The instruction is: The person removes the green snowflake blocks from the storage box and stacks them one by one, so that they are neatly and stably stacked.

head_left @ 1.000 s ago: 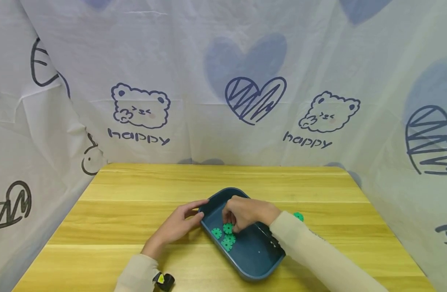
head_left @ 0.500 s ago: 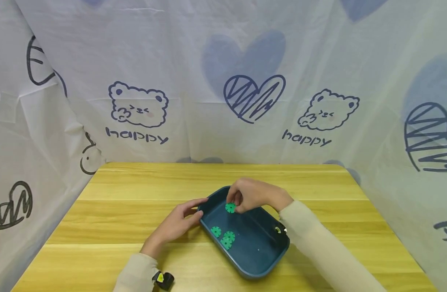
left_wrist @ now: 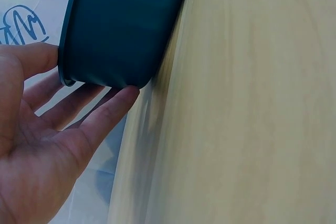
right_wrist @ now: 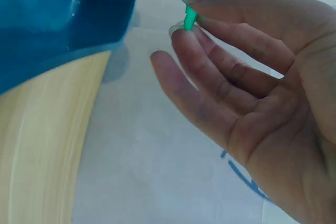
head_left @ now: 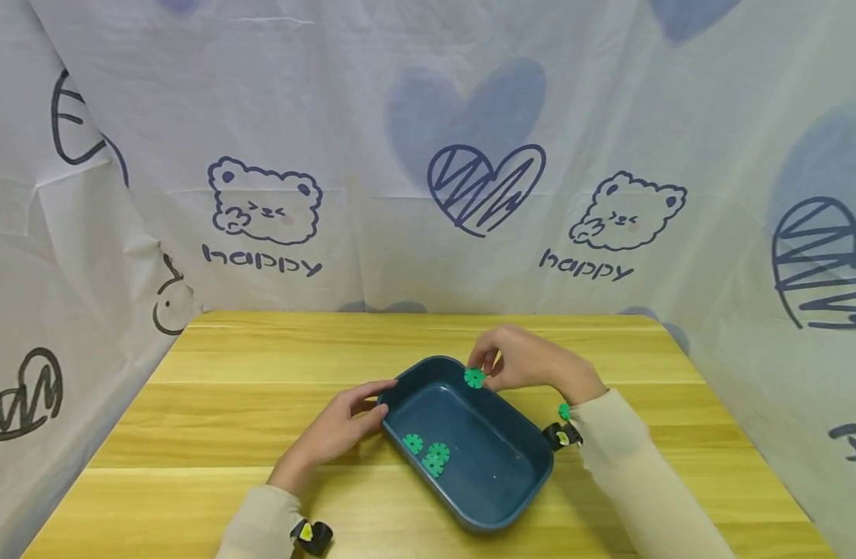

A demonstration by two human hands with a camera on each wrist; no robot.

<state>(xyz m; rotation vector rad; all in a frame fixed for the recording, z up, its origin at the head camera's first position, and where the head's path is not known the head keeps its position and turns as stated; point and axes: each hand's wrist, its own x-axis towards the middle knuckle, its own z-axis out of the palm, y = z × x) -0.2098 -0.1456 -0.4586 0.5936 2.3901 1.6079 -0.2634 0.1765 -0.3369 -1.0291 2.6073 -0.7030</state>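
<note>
My right hand (head_left: 521, 359) pinches a green notched building disc (head_left: 474, 378) between thumb and fingertips, above the far rim of a dark blue plastic bin (head_left: 518, 508). In the right wrist view the disc (right_wrist: 193, 3) appears edge-on, and the other fingers spread loosely below it. My left hand (head_left: 337, 429) touches the bin's left end, its fingers nearly straight. The left wrist view has the thumb at the bin's rim and fingertips against the outer wall (left_wrist: 123, 30). Several more green discs (head_left: 436, 453) lie inside the bin, by its near-left wall.
Another green disc (head_left: 564, 411) shows beside the right wrist, partly hidden by the arm. Both wrists wear small black devices, one on the left (head_left: 312, 536). The wooden table (head_left: 260, 357) ends at a white printed curtain (head_left: 372, 256) behind it.
My right hand has lifted a green disc from among those inside the bin and carried it up and right to the far rim. The left hand stays in place.
</note>
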